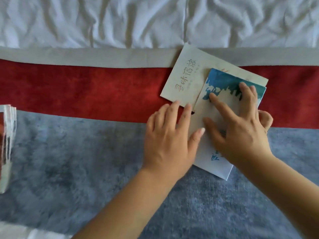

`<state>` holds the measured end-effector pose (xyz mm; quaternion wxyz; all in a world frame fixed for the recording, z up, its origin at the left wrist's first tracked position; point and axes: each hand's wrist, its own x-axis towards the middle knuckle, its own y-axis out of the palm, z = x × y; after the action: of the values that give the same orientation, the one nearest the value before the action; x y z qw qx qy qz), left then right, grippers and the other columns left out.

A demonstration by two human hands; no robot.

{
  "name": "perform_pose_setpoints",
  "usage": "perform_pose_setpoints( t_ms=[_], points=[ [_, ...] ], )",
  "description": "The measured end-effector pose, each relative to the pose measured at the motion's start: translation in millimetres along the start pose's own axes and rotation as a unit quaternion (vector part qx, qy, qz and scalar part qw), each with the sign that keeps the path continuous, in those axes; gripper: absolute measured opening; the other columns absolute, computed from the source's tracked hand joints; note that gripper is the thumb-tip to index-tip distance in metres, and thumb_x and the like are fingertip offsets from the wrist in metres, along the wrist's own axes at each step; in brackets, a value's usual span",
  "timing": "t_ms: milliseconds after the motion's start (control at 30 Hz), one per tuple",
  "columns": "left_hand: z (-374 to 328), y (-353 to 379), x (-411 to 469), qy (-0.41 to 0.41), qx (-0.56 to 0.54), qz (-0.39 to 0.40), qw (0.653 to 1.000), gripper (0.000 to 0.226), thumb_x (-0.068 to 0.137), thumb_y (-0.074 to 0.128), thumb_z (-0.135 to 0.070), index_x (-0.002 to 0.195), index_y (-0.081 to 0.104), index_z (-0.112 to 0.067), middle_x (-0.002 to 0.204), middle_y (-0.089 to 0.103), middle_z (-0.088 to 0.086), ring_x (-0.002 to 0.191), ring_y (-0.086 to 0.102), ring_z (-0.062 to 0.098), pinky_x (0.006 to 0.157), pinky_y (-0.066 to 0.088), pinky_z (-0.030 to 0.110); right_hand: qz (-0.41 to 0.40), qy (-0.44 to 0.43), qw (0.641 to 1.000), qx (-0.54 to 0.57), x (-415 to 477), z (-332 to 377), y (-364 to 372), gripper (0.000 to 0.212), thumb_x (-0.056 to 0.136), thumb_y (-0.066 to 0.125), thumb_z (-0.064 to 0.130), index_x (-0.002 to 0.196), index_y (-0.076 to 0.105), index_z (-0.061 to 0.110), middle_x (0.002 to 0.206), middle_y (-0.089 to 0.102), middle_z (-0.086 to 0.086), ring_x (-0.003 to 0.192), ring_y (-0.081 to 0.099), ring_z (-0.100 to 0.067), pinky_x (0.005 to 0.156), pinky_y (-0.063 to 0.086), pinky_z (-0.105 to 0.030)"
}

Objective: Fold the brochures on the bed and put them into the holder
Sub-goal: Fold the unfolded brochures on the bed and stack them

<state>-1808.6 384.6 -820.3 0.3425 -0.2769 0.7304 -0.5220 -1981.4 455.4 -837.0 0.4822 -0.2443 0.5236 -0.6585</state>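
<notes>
A blue-and-white brochure (222,85) lies folded on the bed runner, right of centre. My left hand (169,137) lies flat along its left edge, fingers spread, thumb on the paper. My right hand (241,125) presses down on its middle with fingers apart, hiding much of the print. Under its far end sits a cream brochure (184,75) with orange characters, lying tilted and partly covered. At the far left edge stands the clear holder (7,144) with several folded brochures in it, only partly in view.
The bed runner has a grey band (86,56), a red band (86,90) and a blue-grey plush band (77,161). Crumpled white bedding (103,21) fills the far side. Something white (20,232) shows at the bottom left corner.
</notes>
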Motion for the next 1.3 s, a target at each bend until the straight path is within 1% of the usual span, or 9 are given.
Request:
perform_pose_setpoints(
  t_ms=[200, 333, 433, 567, 733, 833, 967, 1100, 1300],
  points=[
    [-20.4, 22.3, -51.5, -0.010, 0.003, 0.057, 0.998, 0.086, 0.095, 0.038, -0.073, 0.161, 0.031, -0.019, 0.171, 0.017, 0.009, 0.157, 0.017, 0.029, 0.123, 0.025, 0.052, 0.041, 0.079, 0.994, -0.063, 11.4, 33.8, 4.4, 0.058, 0.101, 0.024, 0.070, 0.156, 0.006, 0.062, 0.172, -0.008, -0.011, 0.159, -0.006, -0.027, 0.111, 0.016, -0.056],
    [-10.6, 29.9, -61.7, -0.058, 0.019, 0.057, 0.997, 0.105, 0.085, 0.033, -0.086, 0.162, 0.024, -0.015, 0.171, 0.005, 0.015, 0.158, 0.004, 0.037, 0.124, 0.016, 0.060, 0.047, 0.093, 0.990, -0.091, 13.4, 69.5, 14.3, 0.056, 0.104, 0.013, 0.064, 0.159, 0.003, 0.056, 0.171, -0.003, -0.021, 0.158, -0.004, -0.034, 0.110, 0.003, -0.045],
    [15.5, 28.7, -61.7, -0.062, 0.032, 0.037, 0.997, 0.095, 0.090, 0.039, -0.076, 0.163, 0.023, -0.017, 0.171, 0.005, 0.016, 0.158, 0.003, 0.039, 0.121, 0.009, 0.066, 0.068, 0.103, 0.989, -0.084, 13.8, 94.3, 20.8, 0.056, 0.106, 0.014, 0.059, 0.160, 0.003, 0.051, 0.168, -0.004, -0.028, 0.158, -0.011, -0.037, 0.118, 0.000, -0.050],
    [78.6, 17.5, -61.8, -0.055, 0.051, -0.006, 0.997, 0.075, 0.095, 0.052, -0.056, 0.161, 0.028, -0.031, 0.172, 0.012, 0.009, 0.157, 0.011, 0.037, 0.123, 0.008, 0.062, 0.026, 0.083, 0.993, -0.078, 12.0, 120.2, 26.8, 0.056, 0.107, 0.023, 0.052, 0.161, 0.026, 0.036, 0.161, 0.012, -0.031, 0.156, -0.017, -0.042, 0.122, -0.005, -0.046],
    [158.5, -5.3, -52.2, -0.130, 0.034, -0.054, 0.989, 0.061, 0.096, 0.056, -0.021, 0.156, 0.042, -0.029, 0.171, 0.020, 0.001, 0.155, 0.024, 0.030, 0.119, 0.022, 0.057, 0.001, 0.010, 1.000, -0.030, -5.2, 141.1, 45.7, 0.037, 0.106, 0.047, 0.037, 0.140, 0.060, 0.029, 0.172, 0.005, -0.017, 0.160, -0.008, -0.033, 0.116, 0.013, -0.048],
    [176.9, -11.9, -37.0, -0.169, 0.003, -0.065, 0.983, 0.063, 0.095, 0.048, -0.011, 0.156, 0.040, -0.025, 0.172, 0.014, -0.002, 0.158, 0.016, 0.025, 0.121, 0.021, 0.052, 0.000, -0.005, 1.000, 0.001, -32.1, 159.8, 64.8, 0.037, 0.106, 0.051, 0.034, 0.139, 0.063, 0.024, 0.166, 0.032, -0.016, 0.160, 0.010, -0.035, 0.112, 0.018, -0.049],
    [170.8, -11.5, -22.3, -0.189, -0.054, -0.056, 0.979, 0.069, 0.095, 0.029, -0.034, 0.161, 0.028, -0.015, 0.173, 0.004, 0.003, 0.159, -0.003, 0.029, 0.128, 0.007, 0.049, -0.030, -0.020, 0.999, 0.010, -59.0, 180.8, 85.1, 0.037, 0.105, 0.052, 0.036, 0.135, 0.067, 0.021, 0.148, 0.050, -0.015, 0.154, 0.028, -0.038, 0.114, 0.019, -0.053],
    [151.6, 4.7, -28.8, -0.162, -0.007, -0.023, 0.986, 0.100, 0.089, 0.030, -0.076, 0.165, 0.005, -0.017, 0.172, -0.008, 0.012, 0.157, -0.011, 0.040, 0.125, 0.002, 0.061, -0.025, -0.061, 0.997, 0.040, -88.8, 199.5, 102.0, 0.033, 0.095, 0.065, 0.027, 0.126, 0.072, 0.018, 0.136, 0.056, -0.019, 0.146, 0.041, -0.037, 0.109, 0.029, -0.050],
    [155.4, 14.2, -36.9, -0.158, -0.017, -0.059, 0.985, 0.111, 0.076, 0.044, -0.088, 0.164, 0.017, -0.026, 0.173, 0.001, 0.007, 0.158, -0.004, 0.037, 0.124, 0.009, 0.063, -0.102, -0.100, 0.988, 0.052, -70.1, 159.8, 77.1, 0.034, 0.086, 0.054, 0.018, 0.109, 0.079, 0.024, 0.112, 0.074, 0.003, 0.124, 0.061, -0.030, 0.095, 0.035, -0.042]
  ],
)
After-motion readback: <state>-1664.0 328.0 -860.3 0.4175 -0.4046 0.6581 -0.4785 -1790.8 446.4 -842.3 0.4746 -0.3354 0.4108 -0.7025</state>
